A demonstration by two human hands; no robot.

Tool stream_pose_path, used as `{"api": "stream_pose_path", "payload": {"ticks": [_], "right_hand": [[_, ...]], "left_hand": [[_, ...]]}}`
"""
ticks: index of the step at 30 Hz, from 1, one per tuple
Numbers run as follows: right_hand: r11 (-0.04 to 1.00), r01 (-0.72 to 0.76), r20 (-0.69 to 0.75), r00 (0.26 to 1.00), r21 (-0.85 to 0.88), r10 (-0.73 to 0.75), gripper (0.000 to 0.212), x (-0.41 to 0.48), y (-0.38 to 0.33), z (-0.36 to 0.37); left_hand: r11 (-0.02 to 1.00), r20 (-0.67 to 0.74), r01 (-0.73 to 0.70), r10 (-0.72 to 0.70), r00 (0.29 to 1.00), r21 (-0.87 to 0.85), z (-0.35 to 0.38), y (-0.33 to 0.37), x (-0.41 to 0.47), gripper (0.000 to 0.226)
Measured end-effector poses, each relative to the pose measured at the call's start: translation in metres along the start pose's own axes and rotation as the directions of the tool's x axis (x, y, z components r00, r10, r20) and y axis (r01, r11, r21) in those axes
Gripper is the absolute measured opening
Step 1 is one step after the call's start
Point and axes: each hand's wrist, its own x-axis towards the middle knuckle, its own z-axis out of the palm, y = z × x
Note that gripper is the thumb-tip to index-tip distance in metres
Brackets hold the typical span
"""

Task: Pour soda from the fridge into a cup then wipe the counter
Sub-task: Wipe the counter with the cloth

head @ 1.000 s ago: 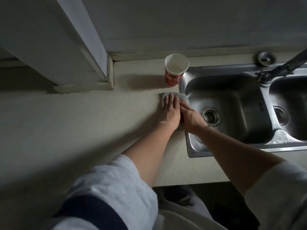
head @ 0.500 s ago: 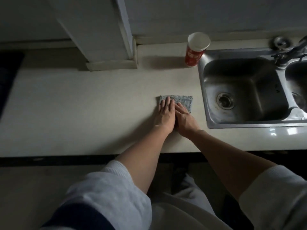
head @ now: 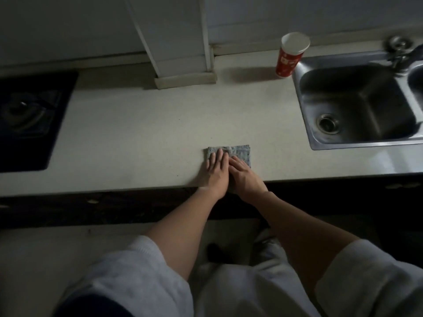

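pale stone-coloured counter (head: 137, 133) ran across a dim kitchen, backed by a light wall with a boxed column (head: 180, 42) standing on its rear edge. a black hob (head: 29, 120) was set into the counter at the far left and a steel sink (head: 357, 144) at the right. a red paper cup (head: 290, 57) stood upright at the back, just beside the sink's left rear corner. a folded grey cloth (head: 238, 151) lay near the counter's front edge, well apart from the cup. the left hand (head: 215, 172) pressed down on it with straight, flat fingers, and the right hand (head: 246, 177) lay flat alongside, touching the left, its fingers also stretched over the cloth; neither hand curled round it.

the near part of the cloth was covered by the hands. the faucet (head: 402, 53) and the sink's right side were cut off by the frame, the hob's burner was too dark to make out, and the cup's contents could not be seen.

compared with half a second before, the cloth and both hands had moved away from the sink and closer to the front edge, and the hob had come into view.
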Motion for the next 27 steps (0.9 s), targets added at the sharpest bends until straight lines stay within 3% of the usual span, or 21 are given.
{"api": "stream_pose_path", "payload": {"ticks": [7, 14, 16, 20, 27], "right_hand": [[0.985, -0.149, -0.075, 0.987, -0.082, 0.143, 0.067, -0.059, 0.078, -0.054], [0.984, -0.149, -0.11, 0.984, -0.101, 0.138, 0.069, -0.044, 0.103, -0.082], [0.987, -0.12, -0.089, 0.99, -0.107, 0.11, 0.066, -0.017, 0.102, -0.083], [0.987, -0.021, 0.085, 0.996, -0.157, 0.034, 0.083, 0.073, 0.087, -0.075], [0.984, 0.16, 0.221, 0.965, -0.077, -0.139, 0.077, 0.178, -0.04, -0.01]], "left_hand": [[0.973, 0.14, -0.228, 0.231, 0.963, -0.033, 0.008, 0.095, 0.036, 0.073], [0.975, 0.143, -0.219, 0.223, 0.964, -0.04, 0.004, 0.133, 0.075, 0.073], [0.984, 0.125, -0.17, 0.174, 0.977, -0.042, -0.007, 0.119, 0.087, 0.071], [0.995, 0.082, 0.018, -0.009, 0.997, -0.102, -0.034, 0.061, 0.119, 0.07], [0.917, 0.027, 0.352, -0.354, 0.935, -0.189, -0.054, -0.1, 0.098, 0.067]]}}
